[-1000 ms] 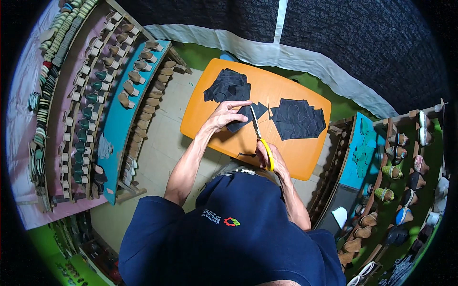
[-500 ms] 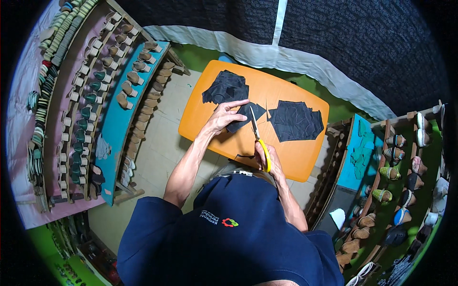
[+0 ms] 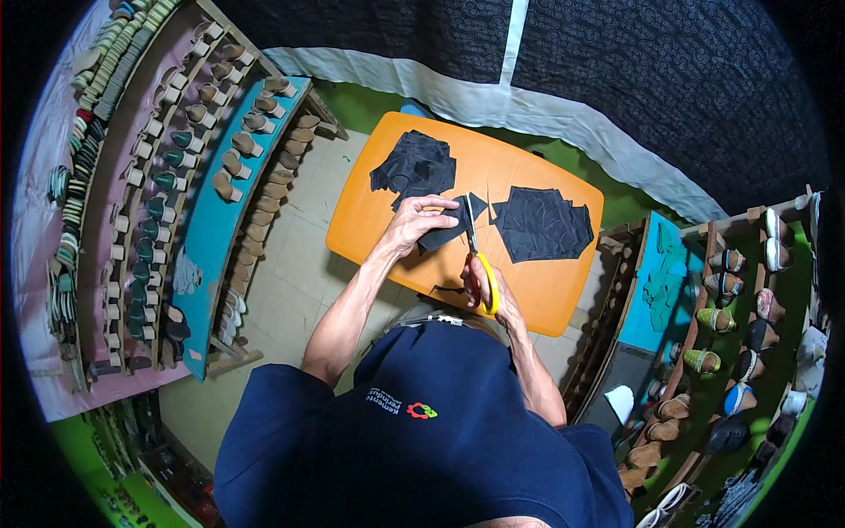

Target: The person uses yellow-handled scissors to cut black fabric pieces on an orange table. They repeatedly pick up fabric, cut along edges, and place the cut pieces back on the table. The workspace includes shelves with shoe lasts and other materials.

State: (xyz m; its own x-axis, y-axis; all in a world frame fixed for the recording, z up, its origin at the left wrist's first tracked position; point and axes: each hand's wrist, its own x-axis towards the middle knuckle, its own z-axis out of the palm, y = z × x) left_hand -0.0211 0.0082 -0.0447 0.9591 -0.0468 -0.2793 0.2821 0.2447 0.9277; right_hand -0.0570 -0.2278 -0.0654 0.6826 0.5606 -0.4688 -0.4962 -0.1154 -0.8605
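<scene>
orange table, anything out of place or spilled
One thing: a thin dark scrap lies at the near edge of the orange table, left of the right hand. It looks stray because it sits apart from the left black pile and the right black pile. No spill shows.

Print spotted on one item: navy shirt (image 3: 422,471), bodyward of both the left hand (image 3: 414,224) and the right hand (image 3: 487,286). Small white lettering (image 3: 384,402) is set at a tilt, stacked in a few lines, and partly lost at the fold; the finest line is too small to be read. A red gear-like emblem (image 3: 422,411) with a green part is placed beside it, on the right-hand side.
</scene>
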